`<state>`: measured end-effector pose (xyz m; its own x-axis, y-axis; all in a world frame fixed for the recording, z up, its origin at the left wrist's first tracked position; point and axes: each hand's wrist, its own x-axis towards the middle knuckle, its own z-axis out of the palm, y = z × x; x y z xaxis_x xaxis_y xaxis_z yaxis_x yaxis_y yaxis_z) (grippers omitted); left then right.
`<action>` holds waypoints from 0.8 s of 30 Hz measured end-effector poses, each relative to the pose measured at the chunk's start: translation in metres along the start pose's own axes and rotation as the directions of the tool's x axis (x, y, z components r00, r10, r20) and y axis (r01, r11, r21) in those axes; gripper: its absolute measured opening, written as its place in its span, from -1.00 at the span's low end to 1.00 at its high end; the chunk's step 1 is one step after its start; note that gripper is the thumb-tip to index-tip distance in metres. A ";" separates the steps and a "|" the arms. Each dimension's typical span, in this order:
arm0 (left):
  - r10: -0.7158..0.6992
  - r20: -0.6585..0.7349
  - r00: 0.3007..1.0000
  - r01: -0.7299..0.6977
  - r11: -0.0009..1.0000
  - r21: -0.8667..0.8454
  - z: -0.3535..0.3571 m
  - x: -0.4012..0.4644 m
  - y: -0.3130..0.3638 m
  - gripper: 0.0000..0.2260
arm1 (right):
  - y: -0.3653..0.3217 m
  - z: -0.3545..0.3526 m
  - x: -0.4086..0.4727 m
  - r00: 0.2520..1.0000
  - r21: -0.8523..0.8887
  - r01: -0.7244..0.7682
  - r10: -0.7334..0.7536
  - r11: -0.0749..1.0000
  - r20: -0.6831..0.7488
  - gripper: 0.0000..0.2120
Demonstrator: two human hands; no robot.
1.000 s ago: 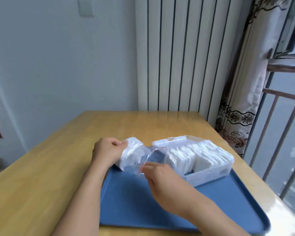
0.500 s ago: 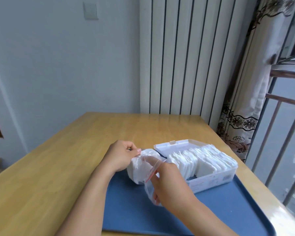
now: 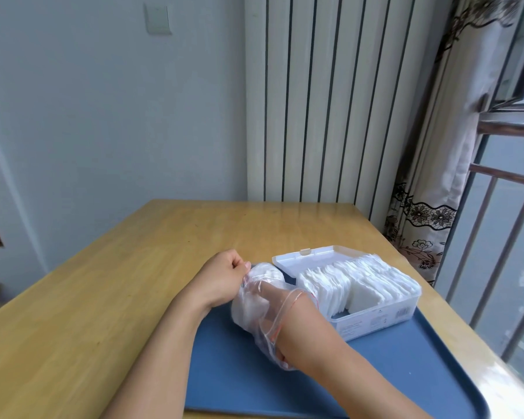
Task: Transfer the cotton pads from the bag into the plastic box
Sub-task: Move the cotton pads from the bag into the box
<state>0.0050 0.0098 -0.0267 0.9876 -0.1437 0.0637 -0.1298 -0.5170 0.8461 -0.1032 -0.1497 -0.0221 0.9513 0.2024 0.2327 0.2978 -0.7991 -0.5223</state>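
The left hand (image 3: 224, 276) pinches the rim of the bag (image 3: 254, 309) above the blue tray (image 3: 406, 358). The right hand (image 3: 277, 297) is deep inside among the cotton pads (image 3: 265, 273); its fingers I cannot tell. It is better to take a small stack, because the plastic box (image 3: 375, 319) at right looks almost full.

The only camera sits on my head, looking forward and down across the worktop (image 3: 109, 297) from its near edge toward the far edge and the wall behind. It is wide-angle and close: my forearms enter from the bottom, the blue tray (image 3: 406, 373) fills the lower right, the window runs along the right side.
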 end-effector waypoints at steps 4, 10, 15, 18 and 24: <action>0.011 -0.080 0.997 -0.007 0.999 0.052 0.000 0.001 0.002 -0.78 | -0.008 0.007 0.007 0.994 -0.090 0.096 -0.100 0.991 -0.033 -0.71; 0.002 -0.274 0.962 0.042 0.987 0.157 0.005 0.006 -0.005 -0.76 | -0.004 0.006 0.005 0.984 -0.147 0.099 -0.119 0.984 -0.135 -0.78; 0.018 -0.404 0.914 0.071 0.976 0.204 0.004 0.011 -0.009 -0.78 | -0.009 -0.003 -0.002 0.915 -0.175 0.144 -0.199 0.974 -0.352 -0.76; 0.020 -0.459 0.888 0.084 0.975 0.205 0.001 0.014 -0.013 -0.80 | -0.007 -0.008 -0.003 0.838 -0.222 0.182 -0.269 0.958 -0.474 -0.80; 0.001 -0.440 0.898 0.103 0.971 0.214 -0.001 0.016 -0.017 -0.78 | 0.004 -0.038 -0.005 0.846 0.308 0.294 -0.097 0.905 -0.524 -0.73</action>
<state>0.0230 0.0176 -0.0393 0.9257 0.2415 0.2910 -0.0429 -0.6975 0.7153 -0.1103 -0.1753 0.0061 0.7342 -0.0473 0.6773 0.5741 -0.4893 -0.6565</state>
